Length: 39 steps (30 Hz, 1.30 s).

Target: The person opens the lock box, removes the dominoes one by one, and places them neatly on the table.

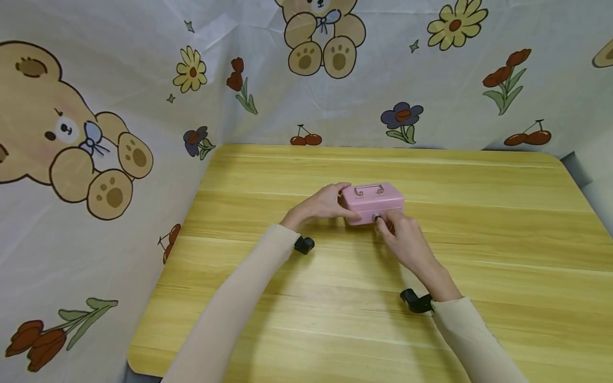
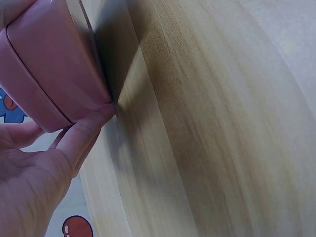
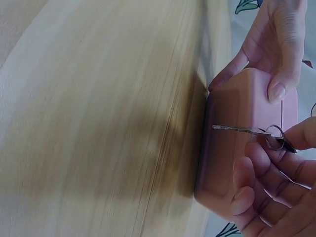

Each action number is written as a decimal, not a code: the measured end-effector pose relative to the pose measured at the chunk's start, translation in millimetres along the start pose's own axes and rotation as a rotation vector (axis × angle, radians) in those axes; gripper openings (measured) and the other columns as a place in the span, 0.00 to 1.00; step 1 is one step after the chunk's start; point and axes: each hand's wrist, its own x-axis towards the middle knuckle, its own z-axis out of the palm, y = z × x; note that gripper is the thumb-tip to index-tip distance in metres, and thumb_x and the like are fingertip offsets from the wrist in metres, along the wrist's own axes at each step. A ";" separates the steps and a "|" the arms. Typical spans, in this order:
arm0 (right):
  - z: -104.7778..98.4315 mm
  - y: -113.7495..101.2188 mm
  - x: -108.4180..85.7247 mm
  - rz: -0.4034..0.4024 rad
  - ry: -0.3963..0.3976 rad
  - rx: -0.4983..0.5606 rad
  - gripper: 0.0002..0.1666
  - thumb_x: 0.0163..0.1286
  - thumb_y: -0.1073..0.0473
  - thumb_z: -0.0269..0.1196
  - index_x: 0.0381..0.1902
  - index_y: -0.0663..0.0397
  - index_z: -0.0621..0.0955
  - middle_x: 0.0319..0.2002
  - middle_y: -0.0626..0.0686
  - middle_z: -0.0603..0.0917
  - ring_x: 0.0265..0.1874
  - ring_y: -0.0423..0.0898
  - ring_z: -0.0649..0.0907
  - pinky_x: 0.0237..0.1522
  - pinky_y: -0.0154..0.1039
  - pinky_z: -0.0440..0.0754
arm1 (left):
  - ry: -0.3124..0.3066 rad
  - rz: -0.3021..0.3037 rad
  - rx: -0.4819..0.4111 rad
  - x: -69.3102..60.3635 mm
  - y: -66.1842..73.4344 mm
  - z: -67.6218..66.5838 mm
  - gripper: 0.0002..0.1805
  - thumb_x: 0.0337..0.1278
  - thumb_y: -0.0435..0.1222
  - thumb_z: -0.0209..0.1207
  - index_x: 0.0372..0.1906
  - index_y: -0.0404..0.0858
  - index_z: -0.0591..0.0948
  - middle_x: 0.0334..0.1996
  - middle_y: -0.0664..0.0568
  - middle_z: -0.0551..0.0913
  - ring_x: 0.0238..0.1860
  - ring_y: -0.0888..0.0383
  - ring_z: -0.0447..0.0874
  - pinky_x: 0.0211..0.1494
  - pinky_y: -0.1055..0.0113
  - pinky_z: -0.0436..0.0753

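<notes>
A small pink cash box stands on the table with its lid down and a metal carry handle on top. My left hand holds the box's left end, thumb on the front and fingers round the far side. At the front lock, my right hand pinches a key between thumb and index finger; the key's blade is hidden. From it hangs a metal ring with a second, thin silver key, which lies across the box's front in the right wrist view.
The wooden table reaches back to a pale cloth printed with bears and flowers, which also hangs at the left. Black wrist mounts stick out by both sleeves, above the table.
</notes>
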 end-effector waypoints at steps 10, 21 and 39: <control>0.9 -0.3 -0.8 0.070 -0.020 0.064 0.18 0.82 0.61 0.54 0.28 0.58 0.79 0.23 0.52 0.77 0.22 0.46 0.72 0.19 0.33 0.68 | -0.001 0.002 0.014 -0.1 -0.3 0.2 0.55 0.57 0.47 0.75 0.82 0.33 0.57 0.72 0.42 0.73 0.67 0.53 0.73 0.74 0.64 0.75; 2.2 -0.7 0.6 0.280 -0.077 0.401 0.21 0.83 0.60 0.50 0.38 0.71 0.84 0.28 0.60 0.85 0.23 0.43 0.80 0.25 0.34 0.85 | -0.004 -0.002 0.019 -1.1 1.5 -0.2 0.55 0.57 0.48 0.75 0.82 0.32 0.58 0.71 0.42 0.73 0.67 0.52 0.74 0.74 0.64 0.75; 2.3 -4.0 -0.5 0.516 -0.127 0.937 0.18 0.84 0.62 0.44 0.46 0.71 0.77 0.28 0.46 0.84 0.25 0.36 0.80 0.27 0.26 0.83 | 0.005 0.000 0.032 1.6 -2.2 2.1 0.57 0.55 0.49 0.76 0.82 0.33 0.57 0.70 0.43 0.74 0.67 0.52 0.75 0.73 0.64 0.76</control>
